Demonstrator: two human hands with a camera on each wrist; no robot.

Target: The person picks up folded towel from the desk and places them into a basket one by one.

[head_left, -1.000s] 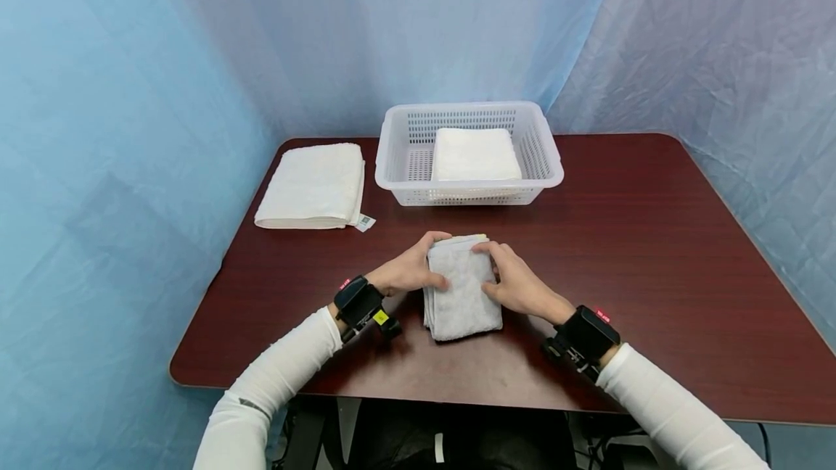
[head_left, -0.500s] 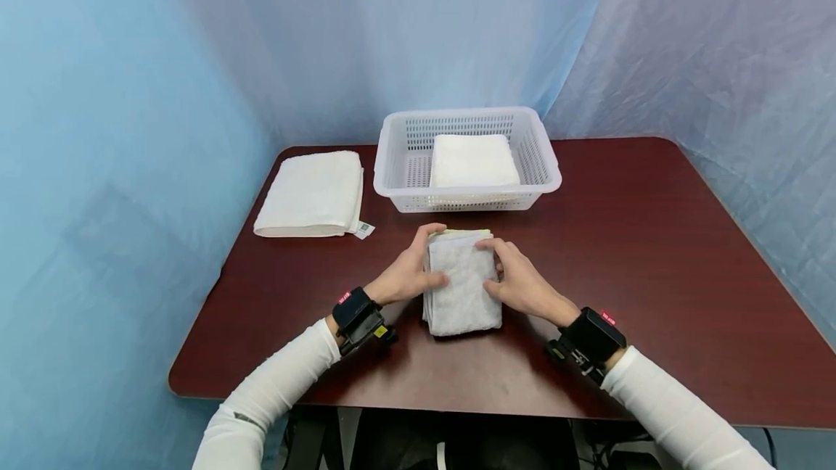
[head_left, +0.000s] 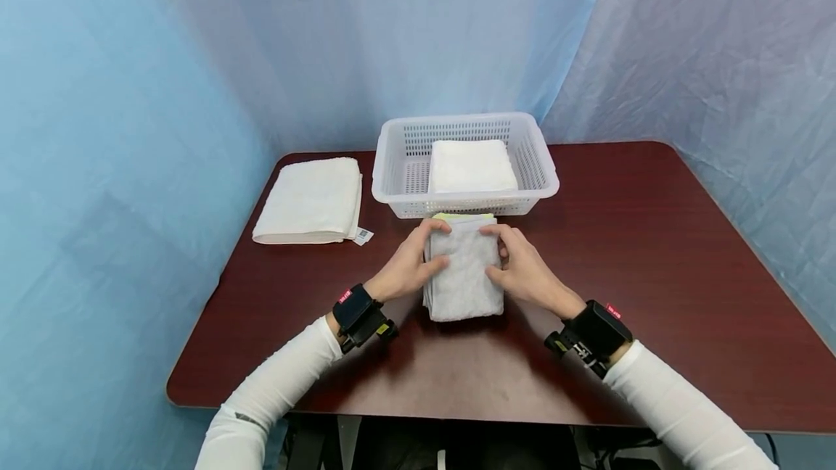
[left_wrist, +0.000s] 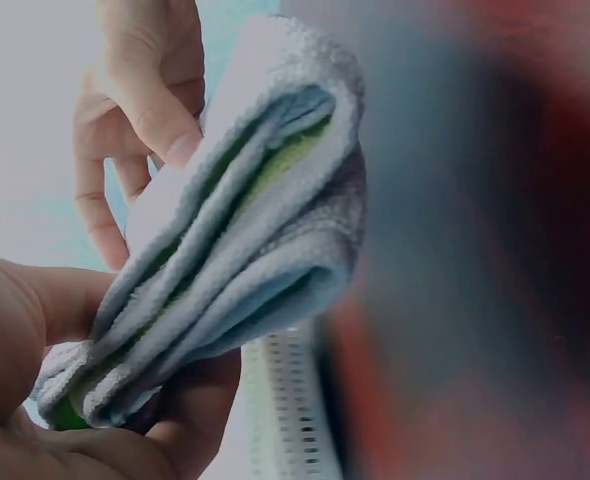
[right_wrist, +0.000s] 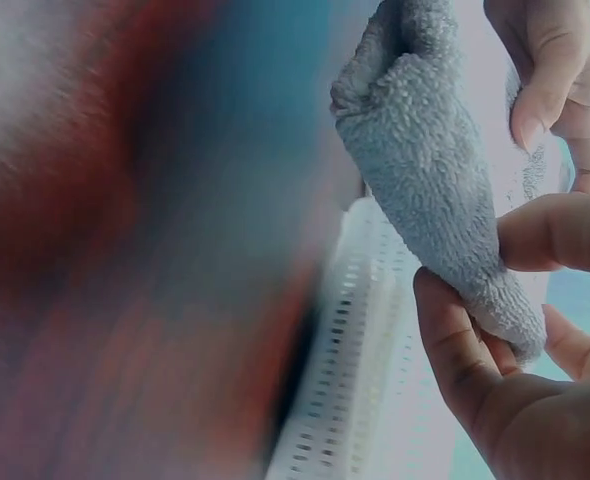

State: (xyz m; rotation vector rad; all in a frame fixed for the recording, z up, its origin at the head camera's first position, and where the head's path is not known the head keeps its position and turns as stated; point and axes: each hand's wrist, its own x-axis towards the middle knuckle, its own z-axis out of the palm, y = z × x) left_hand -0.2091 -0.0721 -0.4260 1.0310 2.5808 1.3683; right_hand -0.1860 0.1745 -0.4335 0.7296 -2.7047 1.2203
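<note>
A folded grey towel (head_left: 465, 274) is held up over the table between both hands, its far edge showing a yellow-green trim. My left hand (head_left: 408, 261) pinches its left side, thumb on top and fingers beneath. On the opposite side my right hand (head_left: 527, 267) grips the edge in the same way. In the left wrist view the grey towel (left_wrist: 245, 200) shows several stacked layers with green between them. The right wrist view shows its rounded fold (right_wrist: 425, 170) between thumb and fingers.
Just beyond the hands stands a white perforated basket (head_left: 392, 198) with a folded white towel (head_left: 472, 167) inside. Another folded white towel (head_left: 310, 201) with a tag lies at the table's left. Blue cloth hangs behind the brown table (head_left: 653, 274).
Both hands have carried the grey towel forward, closer to the basket. The grip on it looks the same. The head view has tilted slightly upward.
</note>
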